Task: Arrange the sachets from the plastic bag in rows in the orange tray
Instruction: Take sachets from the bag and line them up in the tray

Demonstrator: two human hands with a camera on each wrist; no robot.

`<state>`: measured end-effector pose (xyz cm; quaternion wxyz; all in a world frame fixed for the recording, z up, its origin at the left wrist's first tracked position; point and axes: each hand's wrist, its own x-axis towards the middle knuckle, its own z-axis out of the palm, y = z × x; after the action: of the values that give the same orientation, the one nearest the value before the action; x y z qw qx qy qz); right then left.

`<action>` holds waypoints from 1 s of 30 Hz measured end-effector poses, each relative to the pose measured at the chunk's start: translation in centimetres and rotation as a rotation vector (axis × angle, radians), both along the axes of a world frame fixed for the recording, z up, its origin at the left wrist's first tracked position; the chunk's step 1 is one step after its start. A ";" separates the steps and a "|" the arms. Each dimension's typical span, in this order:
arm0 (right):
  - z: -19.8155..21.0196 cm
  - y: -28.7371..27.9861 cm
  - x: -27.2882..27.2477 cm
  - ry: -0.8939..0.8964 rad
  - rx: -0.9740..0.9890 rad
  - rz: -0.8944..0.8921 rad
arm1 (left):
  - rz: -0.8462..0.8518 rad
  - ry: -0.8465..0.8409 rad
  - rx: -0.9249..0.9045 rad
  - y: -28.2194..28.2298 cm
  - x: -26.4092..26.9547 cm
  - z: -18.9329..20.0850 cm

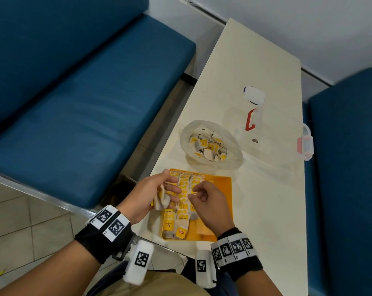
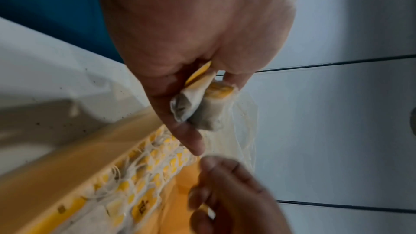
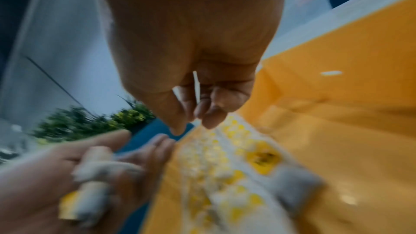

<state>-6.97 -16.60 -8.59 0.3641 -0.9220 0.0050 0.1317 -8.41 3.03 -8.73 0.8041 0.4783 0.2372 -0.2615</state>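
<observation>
The orange tray [image 1: 220, 189] lies on the white table in front of me, with rows of yellow-tagged sachets [image 1: 184, 196] filling its left half. Behind it the open plastic bag [image 1: 230, 159] holds several loose sachets [image 1: 208, 145]. My left hand [image 1: 153, 191] hovers over the tray's left edge, and its curled fingers hold a small bunch of sachets [image 1: 161, 200] [image 2: 198, 109]. Over the rows, my right hand [image 1: 204, 197] has its fingers curled, and they pinch a thin white sachet tag [image 3: 196, 84]. A fine thread runs between the two hands.
A clear plastic box [image 1: 272, 133] with red latches stands at the back right of the table, with a white round object [image 1: 253, 95] behind it. Blue padded benches flank the table on the left [image 1: 84, 103] and on the right [image 1: 347, 167]. The tray's right half is bare.
</observation>
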 end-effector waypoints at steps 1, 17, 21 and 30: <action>1.0 0.7 -0.2 -0.021 0.076 0.039 | 0.012 0.007 -0.004 -0.2 0.1 0.1; 2.8 3.0 0.9 0.071 0.256 -0.020 | -0.105 -0.163 0.067 -1.3 -0.3 0.5; 3.3 1.8 1.4 0.052 0.307 -0.058 | -0.122 -0.240 0.185 -0.8 -0.6 -0.2; 4.0 1.2 1.3 0.059 0.370 0.005 | -0.154 -0.309 0.267 -0.5 -0.5 -0.3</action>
<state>-5.64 -15.41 -4.63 0.5268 -0.8351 -0.0108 0.1581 -8.93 2.56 -9.01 0.7379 0.6318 0.1066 -0.2120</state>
